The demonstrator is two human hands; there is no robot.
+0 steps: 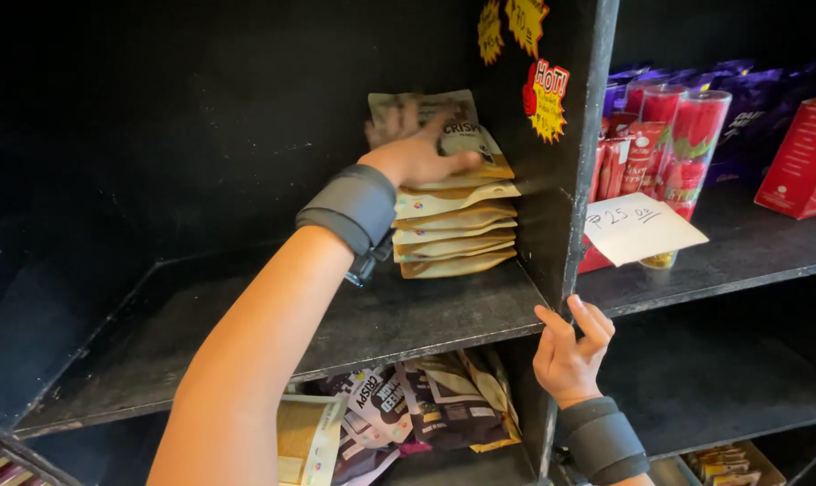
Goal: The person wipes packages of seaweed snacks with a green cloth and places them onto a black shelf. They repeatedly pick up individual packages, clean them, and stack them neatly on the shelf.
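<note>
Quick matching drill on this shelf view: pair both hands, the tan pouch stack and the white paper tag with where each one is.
1 left hand
2 right hand
3 tan pouch stack
4 white paper tag

a gripping the shelf's front edge by the black divider
b lying on the right-hand shelf beside the red tubes
c resting on the top pouch
d against the divider on the upper shelf

Pairs: 1-c, 2-a, 3-d, 4-b

I see two bare forearms, no sleeves. My left hand (414, 155), at about 12 o'clock in view, has a wide grey padded wrist band (352, 209) with a small dark clip on its underside. My right hand (571, 350), near 5 o'clock, wears a matching dark grey band (603, 442). No rings or markings.
</note>
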